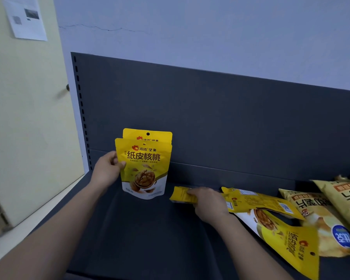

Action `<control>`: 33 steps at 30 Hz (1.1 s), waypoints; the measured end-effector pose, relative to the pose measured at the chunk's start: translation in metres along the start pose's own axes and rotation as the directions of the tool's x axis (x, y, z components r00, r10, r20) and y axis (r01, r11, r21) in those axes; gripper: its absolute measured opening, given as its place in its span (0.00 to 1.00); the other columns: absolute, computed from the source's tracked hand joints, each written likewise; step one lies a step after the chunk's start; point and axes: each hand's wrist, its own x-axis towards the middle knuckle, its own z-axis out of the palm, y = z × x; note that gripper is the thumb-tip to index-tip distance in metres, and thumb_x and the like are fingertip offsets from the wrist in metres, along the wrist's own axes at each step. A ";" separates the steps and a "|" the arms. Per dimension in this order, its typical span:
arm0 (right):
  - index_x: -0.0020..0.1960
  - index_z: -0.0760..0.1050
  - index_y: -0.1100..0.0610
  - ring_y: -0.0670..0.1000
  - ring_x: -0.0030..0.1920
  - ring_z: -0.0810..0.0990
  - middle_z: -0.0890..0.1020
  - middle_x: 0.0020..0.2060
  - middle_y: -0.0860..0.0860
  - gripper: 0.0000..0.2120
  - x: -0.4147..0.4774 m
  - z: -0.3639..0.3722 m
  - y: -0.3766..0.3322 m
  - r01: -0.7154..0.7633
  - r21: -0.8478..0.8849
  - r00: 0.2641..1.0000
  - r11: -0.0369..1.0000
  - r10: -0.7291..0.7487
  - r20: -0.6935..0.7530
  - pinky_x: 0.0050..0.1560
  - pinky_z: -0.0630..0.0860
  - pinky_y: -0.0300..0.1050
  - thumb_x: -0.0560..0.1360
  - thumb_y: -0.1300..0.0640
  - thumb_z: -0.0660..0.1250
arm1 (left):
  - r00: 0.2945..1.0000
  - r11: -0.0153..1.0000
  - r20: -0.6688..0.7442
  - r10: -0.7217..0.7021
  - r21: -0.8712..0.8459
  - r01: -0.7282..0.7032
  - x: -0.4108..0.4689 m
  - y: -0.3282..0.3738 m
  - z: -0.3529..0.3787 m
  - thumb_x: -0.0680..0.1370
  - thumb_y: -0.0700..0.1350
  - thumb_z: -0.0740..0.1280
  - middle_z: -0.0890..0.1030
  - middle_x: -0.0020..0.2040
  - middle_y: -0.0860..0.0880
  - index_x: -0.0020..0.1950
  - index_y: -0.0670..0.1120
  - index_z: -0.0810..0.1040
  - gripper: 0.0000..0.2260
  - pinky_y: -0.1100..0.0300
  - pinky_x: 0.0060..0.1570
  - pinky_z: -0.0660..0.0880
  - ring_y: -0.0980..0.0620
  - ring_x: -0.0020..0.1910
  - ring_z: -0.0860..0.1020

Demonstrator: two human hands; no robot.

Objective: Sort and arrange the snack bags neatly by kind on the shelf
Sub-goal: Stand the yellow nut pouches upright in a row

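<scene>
Nearest, lower right of the frame, one yellow walnut bag lies flat on the shelf, face up but turned sideways, so it is not sorted yet. Just above it the right hand is pressed on another yellow bag lying flat; the fingers curl over its left end, closed on the bag, probably to lift it and bring it to the row. Right of these, at the frame edge, the beige snack bags lie overlapping in a heap, a diff. kind, untouched.

Further, centre left, the left hand pinches the left edge of the front standing bag, thumb in front, fingers behind. I think it holds the bag upright so it does not fall. A second standing bag is right behind, against the back panel.

Room: the shelf is open btw. the standing pair and the heap, enough for more walnut bags. The shelf's left edge is near the standing bags.
</scene>
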 end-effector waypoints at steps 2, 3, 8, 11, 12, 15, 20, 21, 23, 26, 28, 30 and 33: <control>0.68 0.72 0.48 0.55 0.61 0.77 0.77 0.63 0.52 0.21 -0.001 -0.001 -0.002 0.008 -0.007 1.000 1.000 -0.008 -0.002 0.56 0.76 0.47 0.77 0.61 0.63 | 1.000 1.000 -0.017 -0.005 -0.001 0.005 -0.002 -0.002 -0.001 0.78 0.39 0.67 0.82 0.47 0.45 0.48 0.49 0.77 0.05 0.46 0.52 0.76 0.46 0.49 0.79; 0.68 0.72 0.48 0.55 0.61 0.77 0.78 0.63 0.52 0.20 -0.002 -0.002 -0.003 0.011 -0.007 1.000 1.000 -0.011 -0.008 0.55 0.76 0.47 0.77 0.60 0.63 | 1.000 1.000 -0.028 -0.005 -0.001 0.005 -0.003 -0.002 -0.001 0.78 0.39 0.67 0.81 0.47 0.45 0.49 0.49 0.77 0.05 0.47 0.51 0.76 0.46 0.50 0.78; 0.67 0.73 0.45 0.54 0.61 0.77 0.77 0.63 0.50 0.18 -0.006 -0.004 -0.009 0.030 0.016 0.999 0.999 -0.030 -0.012 0.53 0.76 0.47 0.79 0.56 0.63 | 0.997 1.000 -0.074 0.011 0.010 -0.010 -0.010 -0.001 0.001 0.77 0.41 0.69 0.78 0.46 0.54 0.64 0.47 0.72 0.16 0.53 0.50 0.74 0.50 0.51 0.77; 0.66 0.73 0.46 0.54 0.61 0.77 0.77 0.62 0.50 0.16 -0.009 -0.006 -0.013 0.050 0.020 0.999 0.999 -0.050 0.003 0.54 0.76 0.48 0.79 0.55 0.63 | 0.991 0.999 -0.131 0.034 0.045 -0.028 -0.014 -0.001 0.001 0.75 0.43 0.72 0.77 0.56 0.47 0.71 0.46 0.66 0.27 0.47 0.57 0.74 0.46 0.59 0.75; 0.67 0.73 0.46 0.54 0.61 0.76 0.77 0.62 0.50 0.16 -0.010 -0.007 -0.014 0.060 0.020 0.998 0.998 -0.060 0.005 0.55 0.76 0.48 0.79 0.55 0.63 | 0.980 0.996 -0.191 0.048 0.082 -0.032 -0.017 0.001 0.001 0.74 0.45 0.73 0.74 0.61 0.45 0.73 0.46 0.64 0.30 0.47 0.59 0.73 0.46 0.62 0.73; 0.68 0.73 0.44 0.54 0.62 0.76 0.77 0.63 0.49 0.18 -0.012 -0.009 -0.017 0.099 0.025 0.995 0.995 -0.099 0.011 0.57 0.75 0.49 0.79 0.56 0.64 | 0.892 0.948 -0.356 0.280 0.248 -0.199 -0.035 0.012 0.005 0.74 0.46 0.73 0.71 0.62 0.44 0.70 0.44 0.67 0.27 0.48 0.60 0.71 0.47 0.62 0.70; 0.60 0.78 0.43 0.55 0.55 0.78 0.80 0.56 0.49 0.15 -0.012 -0.019 -0.028 0.160 0.050 0.987 0.986 -0.160 0.007 0.48 0.76 0.48 0.77 0.58 0.65 | 0.820 0.782 0.350 0.453 0.287 -0.554 -0.075 0.033 0.030 0.70 0.40 0.64 0.79 0.50 0.52 0.55 0.46 0.80 0.15 0.59 0.49 0.72 0.54 0.50 0.76; 0.57 0.80 0.44 0.54 0.52 0.78 0.80 0.51 0.49 0.14 -0.013 -0.021 -0.029 0.175 0.048 0.984 0.983 -0.174 -0.027 0.44 0.74 0.47 0.76 0.59 0.64 | 0.772 0.757 0.508 0.381 0.308 -0.576 -0.080 0.034 0.036 0.68 0.43 0.62 0.79 0.53 0.53 0.56 0.47 0.80 0.18 0.59 0.52 0.72 0.55 0.53 0.75; 0.51 0.81 0.46 0.54 0.45 0.76 0.77 0.42 0.48 0.12 -0.014 -0.027 -0.029 0.194 0.046 0.975 0.980 -0.188 -0.116 0.39 0.69 0.45 0.75 0.60 0.64 | 0.693 0.672 0.664 0.280 0.379 -0.636 -0.086 0.031 0.048 0.68 0.45 0.62 0.79 0.58 0.53 0.60 0.48 0.79 0.21 0.58 0.58 0.72 0.55 0.58 0.75; 0.48 0.81 0.47 0.52 0.43 0.75 0.76 0.40 0.47 0.08 -0.019 -0.031 -0.025 0.219 0.060 0.961 0.974 -0.205 -0.183 0.38 0.67 0.44 0.75 0.58 0.65 | 0.727 0.633 0.623 0.288 0.446 -0.633 -0.089 0.033 0.063 0.75 0.46 0.66 0.80 0.57 0.53 0.60 0.50 0.79 0.14 0.54 0.55 0.73 0.53 0.57 0.76; 0.48 0.80 0.47 0.50 0.44 0.76 0.78 0.41 0.46 0.05 -0.024 -0.035 -0.017 0.222 0.103 0.960 0.970 -0.199 -0.195 0.40 0.67 0.43 0.77 0.49 0.65 | 0.767 0.590 0.566 0.303 0.521 -0.617 -0.092 0.039 0.070 0.78 0.45 0.65 0.81 0.55 0.52 0.58 0.50 0.80 0.11 0.54 0.51 0.74 0.52 0.55 0.76; 0.46 0.80 0.49 0.47 0.41 0.75 0.78 0.38 0.46 0.16 -0.030 -0.041 -0.002 0.206 0.208 0.955 0.956 -0.150 -0.255 0.39 0.66 0.43 0.76 0.38 0.63 | 0.809 0.588 0.495 0.316 0.567 -0.577 -0.095 0.044 0.075 0.78 0.43 0.64 0.81 0.52 0.51 0.56 0.49 0.80 0.10 0.54 0.47 0.74 0.50 0.53 0.77; 0.42 0.78 0.52 0.51 0.40 0.77 0.79 0.36 0.48 0.17 -0.034 -0.045 0.031 0.144 0.456 0.799 0.878 0.168 -0.577 0.37 0.64 0.44 0.79 0.42 0.60 | 0.872 0.625 0.411 0.264 0.616 -0.480 -0.098 0.051 0.076 0.77 0.41 0.63 0.81 0.53 0.50 0.60 0.51 0.77 0.12 0.57 0.43 0.72 0.49 0.52 0.78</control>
